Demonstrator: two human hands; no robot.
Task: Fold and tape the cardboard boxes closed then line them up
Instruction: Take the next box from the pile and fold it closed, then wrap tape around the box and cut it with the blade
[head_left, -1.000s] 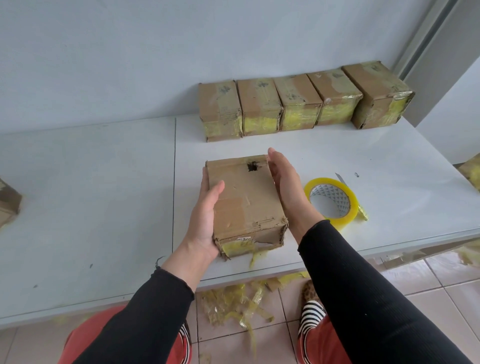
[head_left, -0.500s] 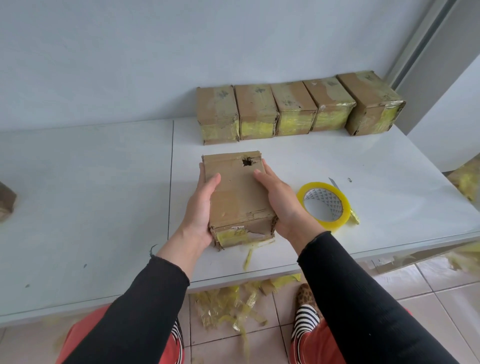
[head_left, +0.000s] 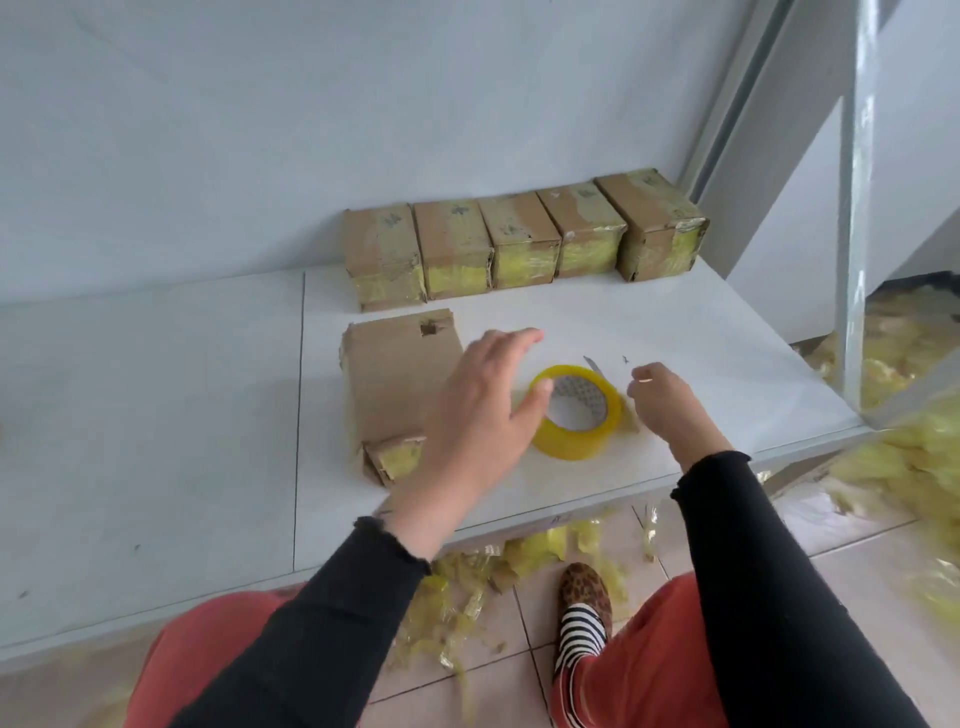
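A brown cardboard box (head_left: 395, 379) with a small hole near its far edge lies flat on the white table (head_left: 701, 353), and neither hand touches it. A roll of yellow tape (head_left: 576, 441) lies flat just right of the box. My left hand (head_left: 478, 415) hovers with spread fingers over the box's right edge and the roll, its thumb at the roll's near-left rim. Just right of the roll is my right hand (head_left: 670, 405), its fingers loosely curled, with nothing visible in them. Several taped boxes (head_left: 519, 244) stand in a row against the wall.
A small blade (head_left: 592, 364) lies just behind the roll. The table's front edge (head_left: 519, 519) runs close under my forearms. Yellow tape scraps (head_left: 498, 566) litter the tiled floor, and a heap (head_left: 904, 447) lies at the right. A white post (head_left: 852, 208) rises at the right.
Both hands have let go of the box, which now lies farther back and to the left. My left hand crossed right over the tape roll, and my right hand moved to the roll's right side.
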